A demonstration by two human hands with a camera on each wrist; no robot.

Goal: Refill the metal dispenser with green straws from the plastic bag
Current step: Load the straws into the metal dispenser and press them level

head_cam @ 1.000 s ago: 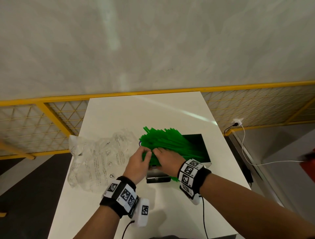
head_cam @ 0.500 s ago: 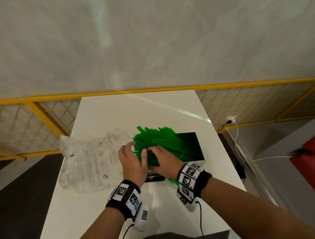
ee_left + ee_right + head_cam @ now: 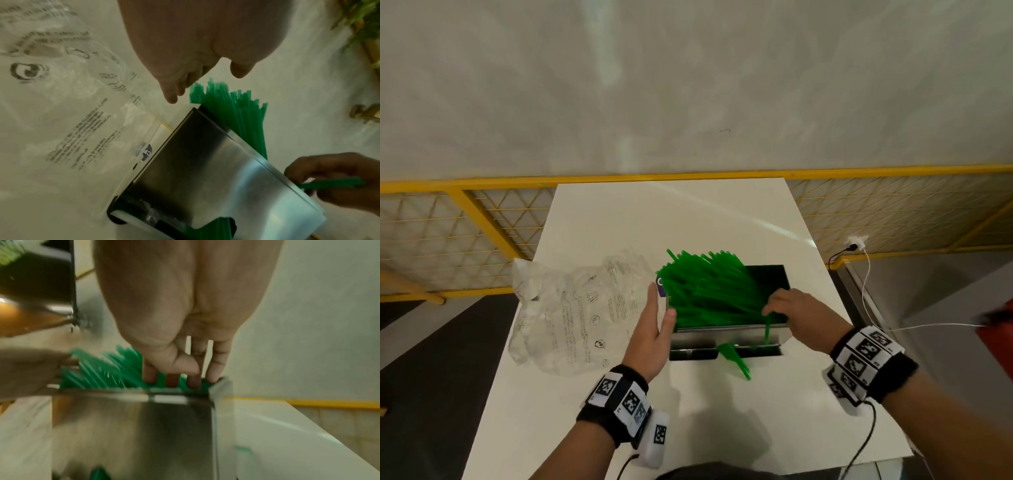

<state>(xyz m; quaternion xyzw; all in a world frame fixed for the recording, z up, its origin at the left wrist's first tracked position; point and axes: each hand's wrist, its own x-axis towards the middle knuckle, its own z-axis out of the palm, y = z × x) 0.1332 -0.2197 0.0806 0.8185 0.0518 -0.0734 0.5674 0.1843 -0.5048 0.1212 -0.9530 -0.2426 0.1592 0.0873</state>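
Observation:
The metal dispenser (image 3: 729,337) stands mid-table with its dark lid (image 3: 768,279) raised behind. A loose heap of green straws (image 3: 709,291) fills its top and sticks out past the left rim. A few straws (image 3: 736,359) poke from the front slot. My left hand (image 3: 659,308) lies flat and open against the dispenser's left end, beside the straw tips (image 3: 232,113). My right hand (image 3: 780,308) is at the right end, fingers down in the heap (image 3: 102,369), pinching a straw (image 3: 329,185) that hangs over the front edge. The clear plastic bag (image 3: 571,308) lies crumpled to the left.
The white table (image 3: 722,428) is narrow, with floor on both sides. A yellow mesh railing (image 3: 482,219) runs behind it. A white cable and plug (image 3: 858,243) hang at the right, and something red (image 3: 996,339) shows at the right edge.
Both hands were together on the middle of the straw heap. They have moved apart: the left to the dispenser's left end, the right to its right end.

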